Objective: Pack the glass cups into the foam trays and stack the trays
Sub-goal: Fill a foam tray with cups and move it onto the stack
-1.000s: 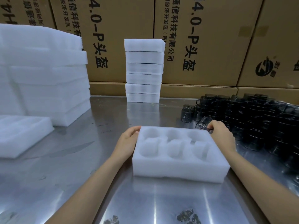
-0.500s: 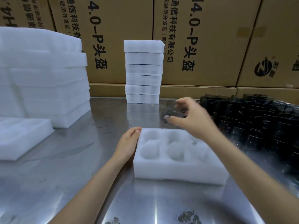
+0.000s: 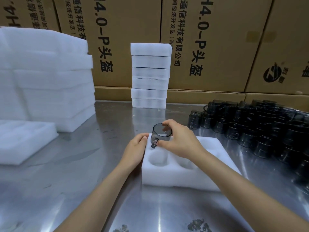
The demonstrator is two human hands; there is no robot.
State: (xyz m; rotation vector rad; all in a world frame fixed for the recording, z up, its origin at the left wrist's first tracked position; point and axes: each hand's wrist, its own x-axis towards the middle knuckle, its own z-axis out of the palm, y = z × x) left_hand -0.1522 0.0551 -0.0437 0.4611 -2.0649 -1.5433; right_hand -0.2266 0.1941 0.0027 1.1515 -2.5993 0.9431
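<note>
Holding a cup (image 3: 161, 133) by its rim, your right hand (image 3: 179, 142) has fingers curled round the far side and thumb at the near side, handle facing you. The cup sits over the tray's (image 3: 175, 179) far-left pocket; whether it is seated there cannot be told. Your left hand (image 3: 134, 152) lies flat-fingered against the tray's left edge. Two near pockets in view hold nothing; the others are hidden by your arm. The tray stands on the steel table (image 3: 83, 190), with bare steel to its left and in front.

Left: a single tray (image 3: 23, 143) at the table's edge, a broad foam pile (image 3: 45, 81) behind it. Right: dark cups (image 3: 267, 131) packed close, just beside the tray's right edge. Far centre: a six-tray stack (image 3: 150, 76) against cartons (image 3: 217, 47).
</note>
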